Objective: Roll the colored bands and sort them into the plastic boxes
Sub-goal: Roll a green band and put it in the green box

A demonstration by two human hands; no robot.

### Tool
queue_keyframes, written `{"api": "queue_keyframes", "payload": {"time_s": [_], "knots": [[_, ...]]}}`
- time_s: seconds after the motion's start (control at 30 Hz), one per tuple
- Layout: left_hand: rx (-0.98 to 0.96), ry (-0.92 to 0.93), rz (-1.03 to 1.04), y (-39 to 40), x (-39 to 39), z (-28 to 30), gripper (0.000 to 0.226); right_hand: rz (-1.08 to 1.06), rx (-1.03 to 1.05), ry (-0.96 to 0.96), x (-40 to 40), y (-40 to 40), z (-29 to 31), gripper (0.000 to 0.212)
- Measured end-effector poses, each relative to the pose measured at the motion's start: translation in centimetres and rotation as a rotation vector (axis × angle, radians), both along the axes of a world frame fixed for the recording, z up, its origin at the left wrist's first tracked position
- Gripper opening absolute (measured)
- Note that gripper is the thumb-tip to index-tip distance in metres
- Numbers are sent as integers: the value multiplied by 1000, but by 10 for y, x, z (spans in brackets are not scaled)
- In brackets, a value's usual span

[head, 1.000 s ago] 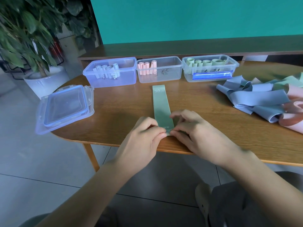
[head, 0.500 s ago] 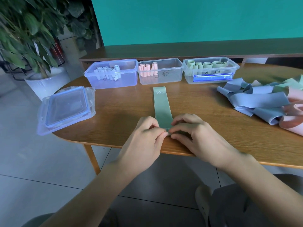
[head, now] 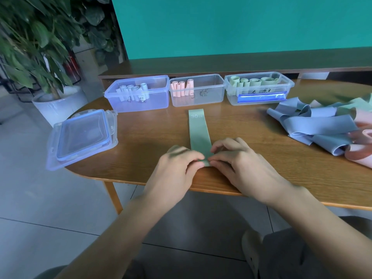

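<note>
A rounded wooden table [head: 261,168] carries three clear plastic boxes in a row along its far side: the left box [head: 138,97] with pale blue rolls, the middle box [head: 197,91] with pink rolls, the right box [head: 259,87] with green rolls. A green band [head: 198,131] lies flat before the middle box, a stack of lids [head: 82,135] overhangs the left edge, and loose bands [head: 322,125] are heaped at right
</note>
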State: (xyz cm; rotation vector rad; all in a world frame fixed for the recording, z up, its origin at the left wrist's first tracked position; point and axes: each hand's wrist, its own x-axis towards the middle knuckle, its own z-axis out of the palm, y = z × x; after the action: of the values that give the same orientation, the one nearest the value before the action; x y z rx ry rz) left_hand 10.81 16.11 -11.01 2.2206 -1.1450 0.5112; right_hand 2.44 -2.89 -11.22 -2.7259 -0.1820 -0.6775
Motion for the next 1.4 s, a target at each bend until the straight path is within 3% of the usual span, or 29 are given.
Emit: {"api": "queue_keyframes", "payload": {"time_s": [0.27, 0.5, 0.73, 0.83, 1.1, 1.23, 1.4], "knots": [[31, 28, 24, -5, 2, -1, 15, -78, -36, -35, 2, 0, -3, 28], [40, -23, 46, -7, 3, -2, 18, 31, 76, 4, 5, -4, -2, 20], [15, 1, 30, -7, 5, -1, 36, 21, 81, 53, 9, -9, -4, 26], [-18, -19, 20, -6, 8, -3, 19, 17, 73, 87, 11, -9, -4, 29], [49, 32, 56, -7, 10, 0, 23, -26, 76, 94, 14, -7, -2, 37], [66, 55, 50, -7, 10, 1, 26, 13, 65, 13, 10, -6, -2, 32], [47, 46, 47, -9, 12, -2, 24, 24, 32, 53, 9, -6, 0, 31]]}}
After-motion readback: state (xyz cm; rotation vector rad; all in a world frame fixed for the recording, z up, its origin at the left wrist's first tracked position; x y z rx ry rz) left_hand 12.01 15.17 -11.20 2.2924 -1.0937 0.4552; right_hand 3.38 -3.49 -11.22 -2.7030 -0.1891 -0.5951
